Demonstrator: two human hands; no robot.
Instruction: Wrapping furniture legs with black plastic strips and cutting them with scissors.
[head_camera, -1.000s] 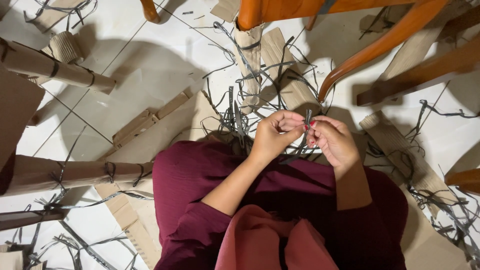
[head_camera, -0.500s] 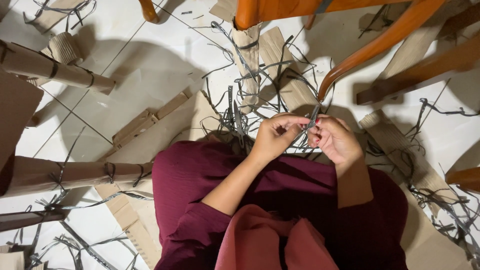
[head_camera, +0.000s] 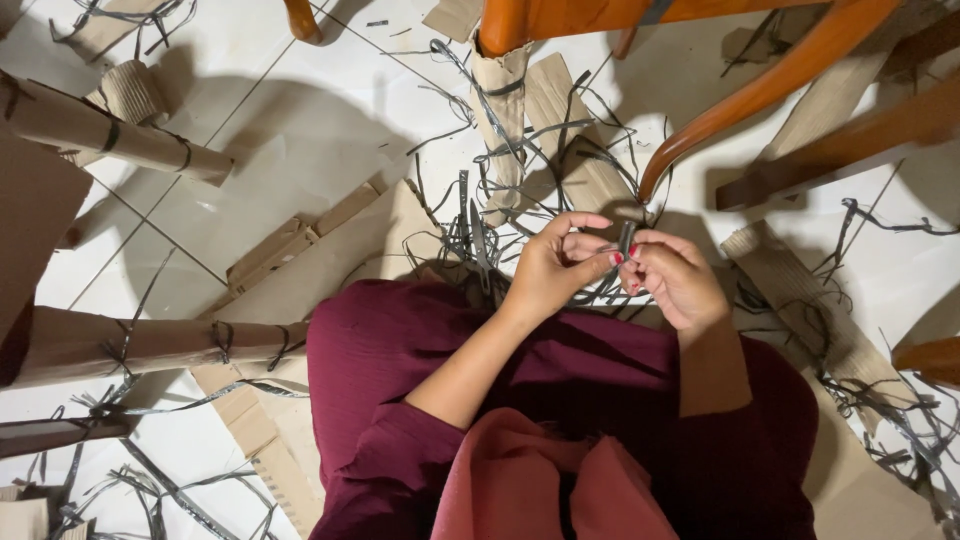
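Head view, left hand: the left hand (head_camera: 553, 268) is raised over the lap, its fingers curled and its fingertips pinched on a short piece of grey strap (head_camera: 626, 238).
Head view, right hand: the right hand (head_camera: 674, 280) is just beside the left one, and its thumb and forefinger are closed on the same strap from the other side. The fingertips of both hands nearly touch.
Strap piece: it stands almost upright between the two hands, in front of the person, above the edge of the lap. Its top end sticks out over the fingers. How its lower part runs I cannot tell, because the hands hide it.
Loose straps: a tangle of grey plastic bands (head_camera: 505, 170) lies on the floor behind the hands.
Wrapped leg: a chair leg covered with cardboard wrap (head_camera: 500, 95) stands at the top, and bands cross over it.
Chair: orange-brown wooden rails (head_camera: 760, 85) curve over the top right part.
Left side: a cardboard-wrapped bar (head_camera: 110, 135) tied with dark bands lies at the upper left, and a second wrapped bar (head_camera: 150, 345) lies lower, near the lap.
Floor: white tiles (head_camera: 300, 130) with flat cardboard scraps (head_camera: 300, 240) on them.
Clothing: a dark red garment (head_camera: 400, 350) covers the lap, with pink cloth (head_camera: 540, 490) at the bottom edge.
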